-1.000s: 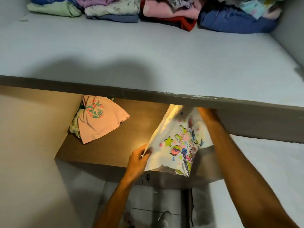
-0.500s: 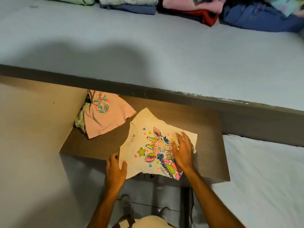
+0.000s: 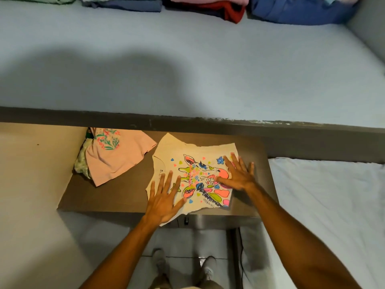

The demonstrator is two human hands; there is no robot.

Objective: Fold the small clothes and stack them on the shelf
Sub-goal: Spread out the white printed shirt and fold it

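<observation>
A small cream T-shirt (image 3: 200, 161) with a bright giraffe print lies spread flat on the brown lower shelf (image 3: 116, 195). My left hand (image 3: 164, 199) presses flat on its near left part, fingers straight and spread. My right hand (image 3: 239, 174) lies flat on its right side, fingers straight, covering part of the print. A pink shirt with a flower print (image 3: 116, 155) lies crumpled on other clothes at the shelf's left back corner.
Above, a wide pale blue shelf (image 3: 187, 69) holds folded clothes along its back: blue (image 3: 300, 11), red and pink (image 3: 218, 9), grey-blue (image 3: 129, 5). Its dark front edge (image 3: 187, 124) overhangs the lower shelf. A white bed surface (image 3: 333, 205) is at right; my feet (image 3: 183, 265) show below.
The shirt was held up by both hands, then laid flat on the lower shelf. Both hands now press open on it, the left having moved up onto the fabric.
</observation>
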